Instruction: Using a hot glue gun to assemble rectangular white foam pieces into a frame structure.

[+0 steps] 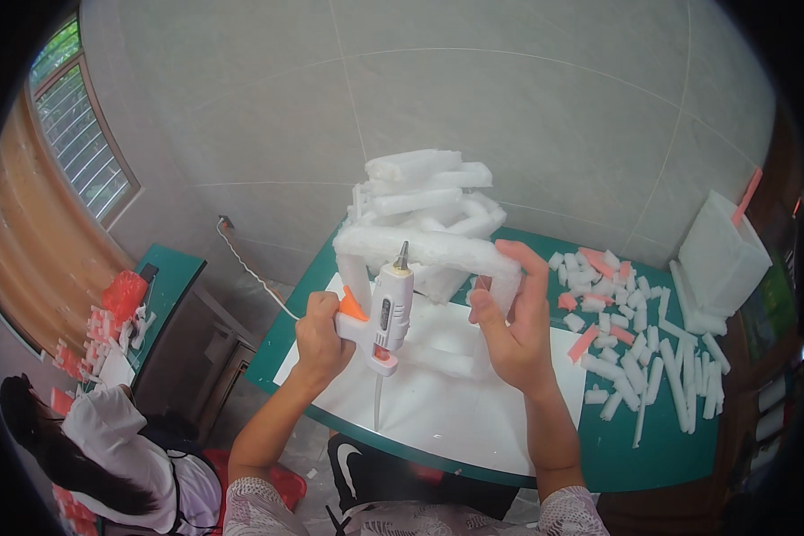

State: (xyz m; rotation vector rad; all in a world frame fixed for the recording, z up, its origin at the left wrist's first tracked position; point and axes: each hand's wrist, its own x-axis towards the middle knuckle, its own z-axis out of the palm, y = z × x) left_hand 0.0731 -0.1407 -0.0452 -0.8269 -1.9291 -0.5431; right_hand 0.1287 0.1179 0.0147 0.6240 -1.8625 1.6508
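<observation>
Two hands work at a foam frame (429, 232) built of white foam sticks, which stands on a white sheet (456, 402) on a green table (661, 447). Left hand (320, 339): fingers closed around the handle of a white glue gun (386, 313) with an orange trigger; the nozzle points up and sits just under the frame's front crossbar, though whether it touches cannot be told. A cord hangs from the gun's base over the sheet. Right hand (514, 326): clamped on the frame's right front leg, thumb on the near side, fingers wrapped over the top corner where leg meets crossbar. Behind the crossbar the frame rises in a stack of short sticks laid crosswise.

Right of the sheet, loose foam pieces (634, 348), white with a few pink, lie scattered on the table. A foam box (722, 255) with a pink stick in it stands at the far right edge. A white cable (250, 268) runs from a wall socket towards the table. At lower left, a second person (125, 447) in white sits beside a smaller green table (174, 277) bearing more pink and white pieces.
</observation>
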